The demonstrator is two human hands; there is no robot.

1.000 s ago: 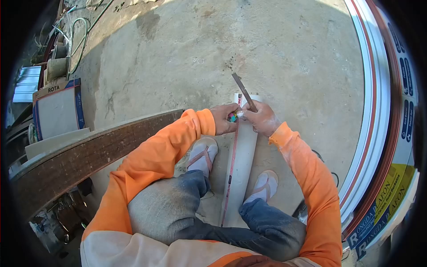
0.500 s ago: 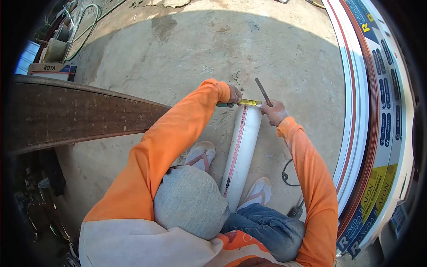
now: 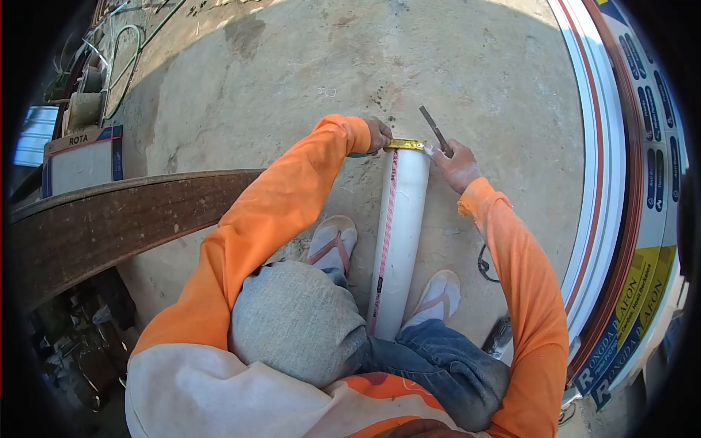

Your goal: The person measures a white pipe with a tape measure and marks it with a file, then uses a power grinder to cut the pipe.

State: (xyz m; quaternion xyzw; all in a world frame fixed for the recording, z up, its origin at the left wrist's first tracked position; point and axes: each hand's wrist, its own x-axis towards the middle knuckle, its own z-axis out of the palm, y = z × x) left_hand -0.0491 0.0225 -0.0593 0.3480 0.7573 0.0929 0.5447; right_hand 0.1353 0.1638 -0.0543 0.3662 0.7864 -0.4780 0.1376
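A white pipe [image 3: 404, 226] with a red printed stripe lies between my feet, pointing away from me. Across its far end stretches a yellow tape measure [image 3: 406, 144]. My left hand [image 3: 377, 136] is closed round the tape measure at the left of the pipe, its body mostly hidden by the fingers. On the other side, my right hand [image 3: 457, 165] holds a thin dark stick-like tool [image 3: 434, 125] that points up and left; its fingertips are at the tape's end by the pipe's right rim.
A brown wooden beam [image 3: 131, 219] juts in from the left, near a ROTA box [image 3: 82, 157]. Long white panels [image 3: 588, 146] and printed boxes [image 3: 642, 292] line the right. A black power tool [image 3: 499, 337] lies by my right foot. A hose [image 3: 139, 55] lies upper left.
The view has shifted, so the beam and the pipe's far end appear in new places. The tape now shows flatter across the pipe's end, and both hands keep their hold.
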